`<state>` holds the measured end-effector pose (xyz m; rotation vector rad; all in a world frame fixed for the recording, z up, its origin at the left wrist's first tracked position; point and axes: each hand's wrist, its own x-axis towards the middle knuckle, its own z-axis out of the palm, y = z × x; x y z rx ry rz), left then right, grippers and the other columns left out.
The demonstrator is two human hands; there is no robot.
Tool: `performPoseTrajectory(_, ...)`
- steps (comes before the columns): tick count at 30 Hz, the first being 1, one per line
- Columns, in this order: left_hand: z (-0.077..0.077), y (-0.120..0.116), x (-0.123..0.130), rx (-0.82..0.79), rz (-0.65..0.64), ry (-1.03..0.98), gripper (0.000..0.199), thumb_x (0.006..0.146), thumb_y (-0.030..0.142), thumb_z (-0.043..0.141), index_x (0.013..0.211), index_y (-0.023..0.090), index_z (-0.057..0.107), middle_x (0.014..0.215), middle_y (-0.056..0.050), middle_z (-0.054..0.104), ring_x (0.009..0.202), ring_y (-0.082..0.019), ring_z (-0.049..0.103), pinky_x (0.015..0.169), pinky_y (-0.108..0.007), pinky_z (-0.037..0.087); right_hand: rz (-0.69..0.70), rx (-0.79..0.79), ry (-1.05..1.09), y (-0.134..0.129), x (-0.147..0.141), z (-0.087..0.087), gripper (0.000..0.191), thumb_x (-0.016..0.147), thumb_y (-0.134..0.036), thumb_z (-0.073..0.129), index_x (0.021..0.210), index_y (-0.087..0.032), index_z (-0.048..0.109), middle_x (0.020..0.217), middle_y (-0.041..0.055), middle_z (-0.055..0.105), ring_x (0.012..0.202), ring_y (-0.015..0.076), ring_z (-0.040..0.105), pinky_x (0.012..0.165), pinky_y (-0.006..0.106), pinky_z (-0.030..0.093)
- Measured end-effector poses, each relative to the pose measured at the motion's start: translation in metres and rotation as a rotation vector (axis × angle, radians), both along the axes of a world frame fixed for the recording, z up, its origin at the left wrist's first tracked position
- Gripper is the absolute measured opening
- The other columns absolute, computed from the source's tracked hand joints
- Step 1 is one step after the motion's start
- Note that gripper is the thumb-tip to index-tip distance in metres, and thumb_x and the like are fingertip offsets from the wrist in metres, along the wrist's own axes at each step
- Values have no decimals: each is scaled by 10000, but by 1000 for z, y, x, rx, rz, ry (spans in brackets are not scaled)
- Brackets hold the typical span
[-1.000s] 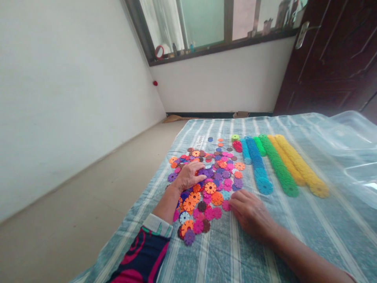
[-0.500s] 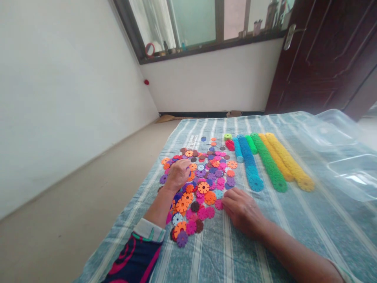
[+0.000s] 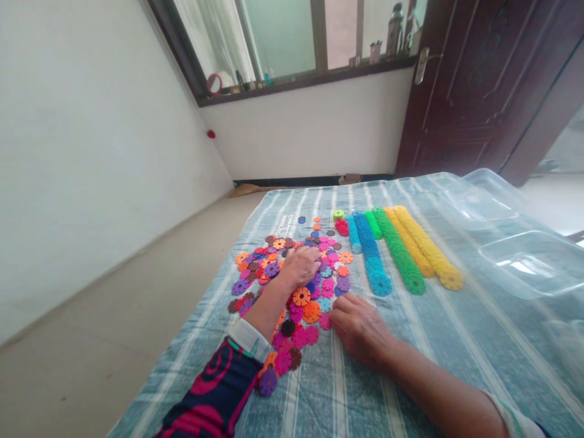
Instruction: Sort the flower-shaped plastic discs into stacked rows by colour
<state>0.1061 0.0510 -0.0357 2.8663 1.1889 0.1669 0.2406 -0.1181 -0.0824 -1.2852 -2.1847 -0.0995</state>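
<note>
My left hand (image 3: 301, 266) reaches over a spread pile of flat, notched plastic discs (image 3: 302, 297) in orange, pink, purple, brown and other colours. Its fingers bend down together among the discs, and whatever lies between the fingertips is hidden. My right hand (image 3: 359, 326) rests on the cloth at the pile's right edge, fingers curled closed. A pink disc (image 3: 325, 321) lies against its fingertips; what it grips, if anything, is out of sight. Beyond it lie overlapping rows of discs sorted by colour: blue (image 3: 373, 255), green (image 3: 401, 252) and yellow (image 3: 429, 249).
A striped blue-green cloth (image 3: 378, 395) covers the surface. Two clear plastic containers (image 3: 524, 258) stand at the right. Short red discs (image 3: 342, 227) and a lime stack (image 3: 338, 215) sit at the back, near a few loose discs. A dark red door (image 3: 469, 103) stands behind.
My left hand has moved right across the pile, uncovering discs on the left side. My right hand stays by the pile's right edge. The whole view has shifted slightly.
</note>
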Motion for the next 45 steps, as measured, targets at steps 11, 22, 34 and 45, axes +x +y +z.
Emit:
performPoseTrajectory(11,4,12,-12,22,-8,-60,252,840,169,519,1035,213,672,1243,-77,650,1209,-234,553,1059,-395,408,-5,-21,14,0,0,0,172,856,-92,572,714,-188,569,767,24,573,743,171,451,633,318,266)
performPoseTrajectory(22,10,20,-47,92,228,-254,234,814,199,512,939,206,710,1015,-55,727,982,-200,651,916,-294,490,11,-11,5,0,1,0,199,880,-80,550,713,-186,565,755,27,561,739,170,439,639,311,274)
performPoseTrajectory(34,-3,1,-58,116,193,-162,223,825,279,545,885,177,733,957,-99,703,957,-232,616,941,-374,464,19,-12,38,-3,2,2,222,905,-91,520,706,-182,558,748,27,555,730,168,444,648,308,294)
performPoseTrajectory(45,-6,-4,-51,191,102,-247,171,795,198,584,909,162,706,983,-104,691,988,-247,614,946,-429,477,24,-8,29,-2,3,4,236,924,-115,520,700,-177,559,743,30,564,735,167,461,665,298,311)
